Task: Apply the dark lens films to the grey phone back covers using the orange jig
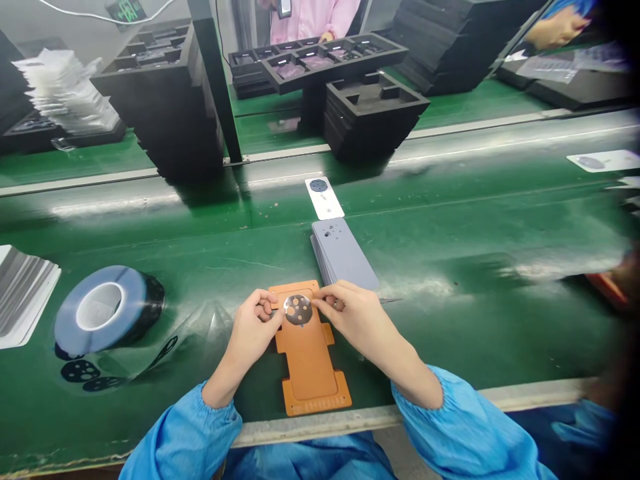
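Observation:
My left hand [257, 328] and my right hand [359, 319] are closed at opposite edges of a round dark sticker [299, 311] with several holes. They hold it by its sides over the upper part of an orange fixture plate [311, 363], which has notched sides and a shallow rectangular recess. Whether the sticker touches the plate, I cannot tell. Just beyond my right hand is a stack of grey phone-shaped panels [346, 253]. A thin pointed metal tip [391, 300] shows beside that hand; its other end is hidden.
On the left stand a roll of clear film [103, 313] with dark round stickers and a stack of white-edged sheets [25, 297]. A white card [325, 198] with a dark disc lies behind the grey panels. Black trays [375, 120] are stacked across the bench, near a person in pink [313, 20].

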### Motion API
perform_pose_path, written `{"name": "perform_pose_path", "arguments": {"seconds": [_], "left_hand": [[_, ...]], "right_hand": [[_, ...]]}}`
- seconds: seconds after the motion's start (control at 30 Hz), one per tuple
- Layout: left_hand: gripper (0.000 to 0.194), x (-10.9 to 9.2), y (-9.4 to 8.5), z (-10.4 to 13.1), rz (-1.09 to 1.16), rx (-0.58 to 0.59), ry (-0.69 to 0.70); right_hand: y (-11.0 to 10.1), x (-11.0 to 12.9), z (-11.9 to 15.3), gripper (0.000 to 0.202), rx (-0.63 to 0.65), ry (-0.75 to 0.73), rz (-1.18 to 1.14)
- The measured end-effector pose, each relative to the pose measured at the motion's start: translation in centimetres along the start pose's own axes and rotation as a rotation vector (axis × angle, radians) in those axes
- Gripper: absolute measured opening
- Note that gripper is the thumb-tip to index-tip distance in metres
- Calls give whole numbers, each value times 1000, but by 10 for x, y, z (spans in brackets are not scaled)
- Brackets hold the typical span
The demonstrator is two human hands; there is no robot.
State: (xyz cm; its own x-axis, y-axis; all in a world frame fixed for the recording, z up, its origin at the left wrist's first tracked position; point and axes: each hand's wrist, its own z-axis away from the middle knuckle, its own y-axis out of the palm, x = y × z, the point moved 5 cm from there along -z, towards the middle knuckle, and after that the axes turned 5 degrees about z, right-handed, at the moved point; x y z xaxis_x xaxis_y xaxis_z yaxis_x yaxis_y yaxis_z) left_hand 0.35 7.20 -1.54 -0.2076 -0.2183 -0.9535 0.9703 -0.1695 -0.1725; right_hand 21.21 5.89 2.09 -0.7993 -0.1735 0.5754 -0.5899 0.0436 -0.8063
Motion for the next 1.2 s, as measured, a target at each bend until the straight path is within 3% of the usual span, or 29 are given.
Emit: {"name": "perform_pose_path", "arguments": {"seconds": [0.13, 0.3, 0.4, 0.53, 0.63, 0.73, 0.83, 0.93, 1.07, 1.2], "left_hand": [[19, 1, 2, 0, -20, 7, 13], [14, -4, 1, 6, -153, -41, 72], [23, -15, -6, 27, -337, -102, 126], [26, -30, -8, 73, -486, -194, 207], [25, -35, 8, 99, -496, -236, 329], [35, -29, 32, 104, -530, -258, 445], [48, -15, 47, 94, -549, -280, 469], [53, -1, 49, 87, -488, -323, 435], [56, 18, 44, 94, -357, -316, 377], [57, 34, 40, 106, -340, -276, 396]], "right_hand": [[11, 2, 0, 13, 95, 5, 1], [10, 3, -1, 15, 116, 11, 17], [8, 2, -1, 16, 134, 1, 10], [4, 1, 2, 19, 125, 2, 4], [-7, 3, 6, 17, 92, -6, -41], [-27, 5, 4, 13, 42, -40, -76], [-52, -6, -18, 16, -36, -87, 37], [-67, -28, -60, 25, -45, -159, 218], [-64, -61, -119, 54, 97, -125, 299], [-57, -70, -141, 49, 144, -120, 272]]}}
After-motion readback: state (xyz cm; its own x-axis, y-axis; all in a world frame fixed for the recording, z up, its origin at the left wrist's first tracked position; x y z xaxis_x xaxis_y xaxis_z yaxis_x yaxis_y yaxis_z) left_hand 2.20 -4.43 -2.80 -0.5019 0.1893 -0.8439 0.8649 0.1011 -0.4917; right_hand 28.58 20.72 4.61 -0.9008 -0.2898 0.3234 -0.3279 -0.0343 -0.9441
